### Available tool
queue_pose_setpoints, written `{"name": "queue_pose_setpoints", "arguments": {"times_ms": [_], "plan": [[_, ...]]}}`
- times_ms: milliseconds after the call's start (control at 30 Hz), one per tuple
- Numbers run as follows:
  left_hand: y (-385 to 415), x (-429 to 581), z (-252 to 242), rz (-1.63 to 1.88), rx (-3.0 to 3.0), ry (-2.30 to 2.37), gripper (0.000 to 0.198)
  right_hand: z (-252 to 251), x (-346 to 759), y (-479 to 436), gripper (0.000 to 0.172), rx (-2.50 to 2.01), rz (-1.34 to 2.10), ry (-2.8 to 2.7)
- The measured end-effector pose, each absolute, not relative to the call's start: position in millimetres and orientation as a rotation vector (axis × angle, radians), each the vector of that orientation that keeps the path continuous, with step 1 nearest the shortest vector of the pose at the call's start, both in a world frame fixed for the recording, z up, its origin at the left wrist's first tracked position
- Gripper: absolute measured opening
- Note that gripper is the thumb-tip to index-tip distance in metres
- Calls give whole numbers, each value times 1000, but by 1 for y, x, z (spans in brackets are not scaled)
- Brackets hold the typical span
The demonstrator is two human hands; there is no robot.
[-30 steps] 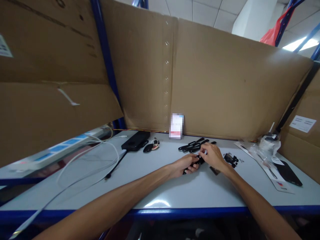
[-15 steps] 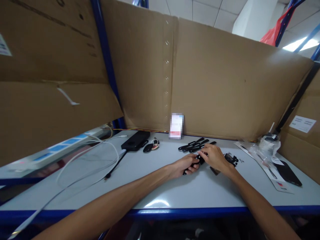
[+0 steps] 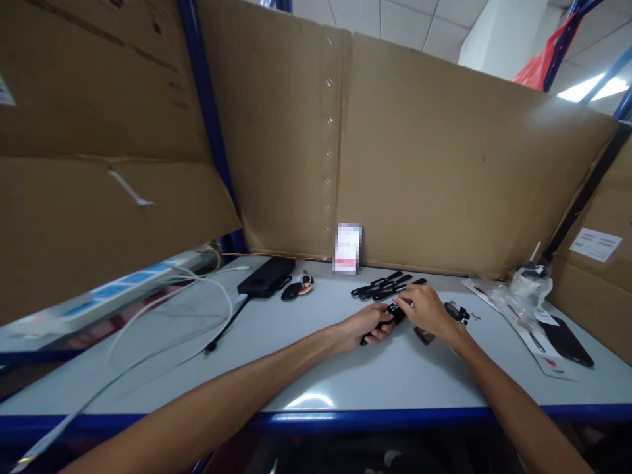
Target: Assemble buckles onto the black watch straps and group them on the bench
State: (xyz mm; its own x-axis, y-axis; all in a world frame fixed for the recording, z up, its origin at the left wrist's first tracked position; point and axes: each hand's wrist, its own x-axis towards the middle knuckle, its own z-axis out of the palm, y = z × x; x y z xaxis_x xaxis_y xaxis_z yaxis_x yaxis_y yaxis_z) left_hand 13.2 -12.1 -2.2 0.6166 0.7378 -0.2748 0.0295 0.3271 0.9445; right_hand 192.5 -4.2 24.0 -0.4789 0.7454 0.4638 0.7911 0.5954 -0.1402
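Note:
My left hand [image 3: 366,328] is closed round a slim black handle with a wider black head [image 3: 396,314]; its exact kind does not show. The handle's end pokes out below my fingers, and small pale marks show on the head. At the far end of the head, my right hand [image 3: 427,311] is pinched with bent fingers. What lies between those fingertips is hidden. Several similar glossy black handles [image 3: 388,287] lie side by side just behind my hands. Small black parts [image 3: 458,313] and tiny metal pieces [image 3: 475,316] lie right of my right hand. Under it sits a small brown piece [image 3: 423,336].
A lit phone [image 3: 347,248] leans on the cardboard wall [image 3: 419,151]. Left are a black box-shaped device [image 3: 266,277], keys [image 3: 292,290], white cables [image 3: 172,359] and a power strip [image 3: 123,289]. Right are plastic packaging [image 3: 523,322] and a dark flat phone-like object [image 3: 565,341].
My right fingers have shifted slightly on the black head, so more of its face shows. My left hand keeps its grip. The view has moved very slightly.

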Motion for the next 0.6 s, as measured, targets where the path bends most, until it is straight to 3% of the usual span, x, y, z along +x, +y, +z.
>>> {"name": "queue_pose_setpoints", "arguments": {"times_ms": [200,367,600], "plan": [[-11,13,-3,531,1176,804,19,21,189,-5,33,-1116,51,-2411],[-11,13,-3,531,1142,808,22,20,190,-5,32,-1234,-123,-2335],[-13,14,1,540,1154,824,18,22,190,-3,38,-1128,68,-2349]]}}
